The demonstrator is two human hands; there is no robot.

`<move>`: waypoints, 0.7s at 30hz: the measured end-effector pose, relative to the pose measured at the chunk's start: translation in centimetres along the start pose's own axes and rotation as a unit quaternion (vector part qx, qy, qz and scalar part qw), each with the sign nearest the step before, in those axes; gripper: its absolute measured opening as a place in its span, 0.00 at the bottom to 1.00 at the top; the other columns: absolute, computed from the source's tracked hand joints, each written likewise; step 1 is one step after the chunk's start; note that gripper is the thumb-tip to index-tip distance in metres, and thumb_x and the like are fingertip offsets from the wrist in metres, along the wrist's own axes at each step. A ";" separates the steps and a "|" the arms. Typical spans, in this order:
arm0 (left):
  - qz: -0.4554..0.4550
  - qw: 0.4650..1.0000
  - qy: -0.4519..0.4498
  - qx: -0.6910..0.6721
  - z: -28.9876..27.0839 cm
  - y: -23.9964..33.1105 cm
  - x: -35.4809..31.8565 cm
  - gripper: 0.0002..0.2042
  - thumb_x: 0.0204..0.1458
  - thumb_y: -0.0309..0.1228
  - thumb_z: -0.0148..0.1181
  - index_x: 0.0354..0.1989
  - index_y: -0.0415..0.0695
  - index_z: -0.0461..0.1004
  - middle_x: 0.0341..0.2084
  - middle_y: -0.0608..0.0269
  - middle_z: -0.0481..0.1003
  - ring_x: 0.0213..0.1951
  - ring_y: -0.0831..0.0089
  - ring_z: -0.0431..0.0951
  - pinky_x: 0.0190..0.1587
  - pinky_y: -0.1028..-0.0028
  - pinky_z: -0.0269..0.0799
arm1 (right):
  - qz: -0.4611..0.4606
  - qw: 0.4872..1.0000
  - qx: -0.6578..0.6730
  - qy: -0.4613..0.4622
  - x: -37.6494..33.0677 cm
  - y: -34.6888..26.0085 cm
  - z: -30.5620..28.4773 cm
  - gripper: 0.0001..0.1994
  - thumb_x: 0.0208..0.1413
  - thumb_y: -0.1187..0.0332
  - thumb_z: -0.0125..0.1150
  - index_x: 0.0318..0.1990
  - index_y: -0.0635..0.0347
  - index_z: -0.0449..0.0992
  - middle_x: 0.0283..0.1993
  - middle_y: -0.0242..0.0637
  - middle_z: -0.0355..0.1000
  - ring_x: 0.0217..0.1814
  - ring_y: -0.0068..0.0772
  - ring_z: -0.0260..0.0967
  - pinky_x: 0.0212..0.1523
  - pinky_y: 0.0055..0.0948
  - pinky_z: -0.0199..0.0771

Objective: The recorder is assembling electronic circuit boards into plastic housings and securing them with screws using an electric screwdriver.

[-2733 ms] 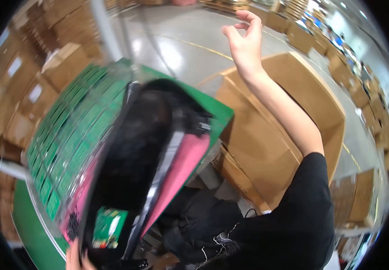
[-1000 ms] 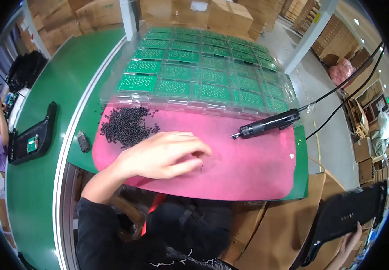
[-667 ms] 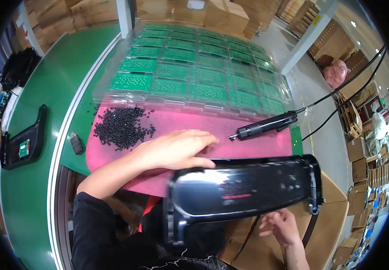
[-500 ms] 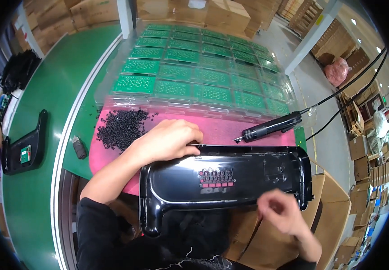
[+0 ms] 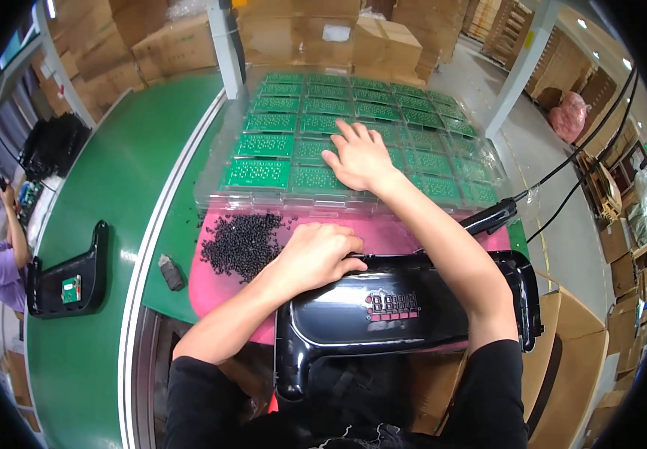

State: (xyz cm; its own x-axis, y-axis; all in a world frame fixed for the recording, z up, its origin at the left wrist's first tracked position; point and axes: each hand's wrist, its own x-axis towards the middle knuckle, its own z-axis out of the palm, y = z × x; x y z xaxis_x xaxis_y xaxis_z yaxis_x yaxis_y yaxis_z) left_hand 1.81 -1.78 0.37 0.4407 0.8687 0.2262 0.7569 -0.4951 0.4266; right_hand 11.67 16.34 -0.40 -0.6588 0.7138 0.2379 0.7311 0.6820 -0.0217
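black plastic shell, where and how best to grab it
The shell is probably best gripped by its curved right end, coming from the right: that rim juts past the right forearm, uncovered, while the left hand sits at the far edge.

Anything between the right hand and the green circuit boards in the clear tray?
Nothing visible blocks it: the right hand is over the green circuit boards. Whether it touches them can't be judged from this view.
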 end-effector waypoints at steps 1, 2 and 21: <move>-0.006 1.000 -0.002 -0.001 0.0 0.0 0.0 0.14 0.48 0.42 0.68 0.33 0.42 0.81 0.29 0.58 0.79 0.36 0.56 0.80 0.39 0.59 0.75 | 0.002 1.000 0.000 0.004 0.3 0.1 0.4 0.27 0.66 0.50 0.44 0.60 0.62 0.69 0.73 0.46 0.54 0.75 0.49 0.48 0.71 0.53 0.48; -0.001 1.000 -0.003 0.001 0.0 -0.1 0.2 0.14 0.48 0.42 0.68 0.33 0.42 0.81 0.29 0.58 0.79 0.36 0.56 0.80 0.39 0.59 0.75 | -0.013 1.000 -0.001 0.002 0.5 0.3 0.8 0.28 0.66 0.50 0.42 0.61 0.65 0.68 0.74 0.46 0.53 0.75 0.46 0.48 0.71 0.53 0.48; 0.111 0.960 0.243 0.087 -3.4 2.0 -0.5 0.35 0.29 0.24 0.74 0.55 0.43 0.74 0.50 0.59 0.72 0.53 0.54 0.70 0.57 0.60 0.67 | -0.116 0.920 0.343 0.149 -18.4 0.5 -12.0 0.14 0.51 0.82 0.61 0.47 0.66 0.74 0.46 0.47 0.74 0.47 0.46 0.74 0.48 0.35 0.75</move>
State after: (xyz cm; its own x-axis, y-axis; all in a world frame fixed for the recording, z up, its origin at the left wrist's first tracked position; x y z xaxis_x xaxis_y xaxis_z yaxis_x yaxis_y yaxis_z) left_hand 1.48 -3.15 4.12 0.3550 0.6260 0.6943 0.7583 -0.6272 0.1777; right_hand 26.30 1.67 6.85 -0.6302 0.5312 0.5663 0.2259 0.8232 -0.5208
